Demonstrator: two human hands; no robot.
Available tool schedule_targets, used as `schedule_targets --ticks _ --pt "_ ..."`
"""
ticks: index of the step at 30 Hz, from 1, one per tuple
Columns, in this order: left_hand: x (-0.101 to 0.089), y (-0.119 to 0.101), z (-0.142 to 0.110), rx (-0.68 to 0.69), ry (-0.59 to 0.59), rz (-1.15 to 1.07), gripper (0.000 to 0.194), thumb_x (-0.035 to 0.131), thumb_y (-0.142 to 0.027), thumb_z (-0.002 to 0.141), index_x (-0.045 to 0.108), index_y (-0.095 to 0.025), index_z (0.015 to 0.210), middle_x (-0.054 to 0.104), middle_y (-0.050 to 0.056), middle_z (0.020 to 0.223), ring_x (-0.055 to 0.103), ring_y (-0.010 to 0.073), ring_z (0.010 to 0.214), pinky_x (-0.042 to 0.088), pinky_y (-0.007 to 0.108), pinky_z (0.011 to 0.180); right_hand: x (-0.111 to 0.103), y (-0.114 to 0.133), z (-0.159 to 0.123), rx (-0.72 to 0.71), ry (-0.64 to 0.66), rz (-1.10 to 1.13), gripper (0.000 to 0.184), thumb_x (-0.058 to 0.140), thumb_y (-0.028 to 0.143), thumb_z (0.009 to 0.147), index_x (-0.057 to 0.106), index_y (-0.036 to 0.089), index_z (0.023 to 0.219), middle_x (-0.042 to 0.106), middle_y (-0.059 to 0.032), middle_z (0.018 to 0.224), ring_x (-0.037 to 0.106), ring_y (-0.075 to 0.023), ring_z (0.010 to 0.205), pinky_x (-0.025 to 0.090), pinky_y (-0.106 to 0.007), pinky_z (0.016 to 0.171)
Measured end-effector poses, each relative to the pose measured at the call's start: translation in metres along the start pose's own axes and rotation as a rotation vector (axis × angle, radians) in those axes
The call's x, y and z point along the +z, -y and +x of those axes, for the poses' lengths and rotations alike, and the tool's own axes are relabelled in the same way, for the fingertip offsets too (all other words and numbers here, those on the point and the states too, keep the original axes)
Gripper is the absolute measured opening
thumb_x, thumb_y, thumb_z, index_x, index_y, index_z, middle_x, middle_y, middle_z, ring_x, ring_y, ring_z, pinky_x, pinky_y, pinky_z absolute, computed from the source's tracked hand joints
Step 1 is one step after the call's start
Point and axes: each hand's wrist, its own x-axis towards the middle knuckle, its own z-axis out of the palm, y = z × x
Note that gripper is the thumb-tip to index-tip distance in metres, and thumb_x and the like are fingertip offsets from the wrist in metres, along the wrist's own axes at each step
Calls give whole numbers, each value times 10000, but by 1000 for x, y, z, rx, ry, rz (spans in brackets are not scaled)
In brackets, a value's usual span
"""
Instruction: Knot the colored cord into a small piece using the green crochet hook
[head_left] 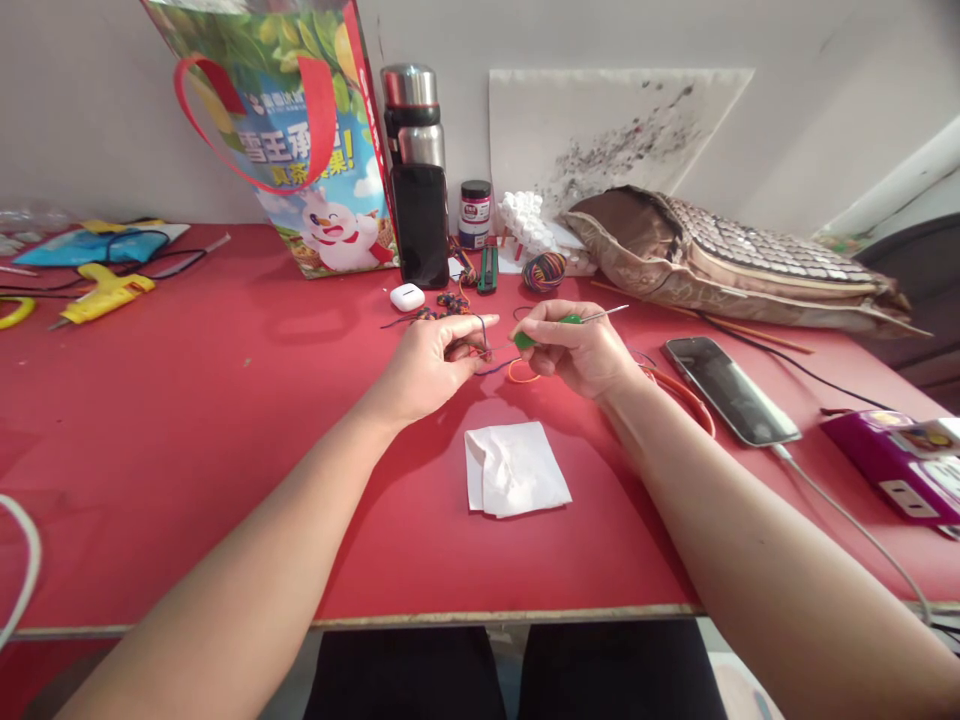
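My left hand (pixel 431 362) hovers over the red table (pixel 225 420), fingers pinched on a strand of multicoloured yarn (pixel 480 352) that loops over the index finger. My right hand (pixel 581 350) is closed round a crochet hook (pixel 570 320) with a green handle; its metal shaft sticks out to the right. The hook's green end sits close to the yarn between both hands. An orange loop of yarn (pixel 523 377) lies on the table just under the right hand. A ball of multicoloured yarn (pixel 544 271) rests farther back.
A folded white tissue (pixel 514 468) lies in front of the hands. A phone (pixel 731 388) on a cable lies to the right, near a purple box (pixel 896 455). At the back stand a printed bag (pixel 300 130), a steel flask (pixel 414 120), another phone (pixel 420 225), an earbud case (pixel 407 296), a glue gun (pixel 105 293) and a quilted bag (pixel 735 262).
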Motion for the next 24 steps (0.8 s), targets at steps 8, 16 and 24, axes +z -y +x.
schedule_targets --ticks 8,16,24 --pt "4 -2 0 -120 -66 -180 298 750 -131 867 852 -142 1147 785 34 847 706 170 803 575 325 842 1 0 -4 -176 3 -142 167 838 268 738 752 156 649 686 -19 552 532 -91 426 335 -242 441" --pt "8 -8 3 -384 -183 -530 127 834 -83 815 856 -144 925 777 38 741 646 108 591 519 244 609 6 -3 -6 -249 -22 -168 216 855 322 756 739 164 663 699 -21 583 555 -101 454 403 -257 471" --pt "7 -6 3 -461 -232 -661 208 890 -50 730 846 -147 909 782 52 751 679 103 621 495 197 578 16 -8 -9 -284 -55 -132 231 844 359 779 732 186 674 685 -3 578 556 -104 454 432 -268 478"
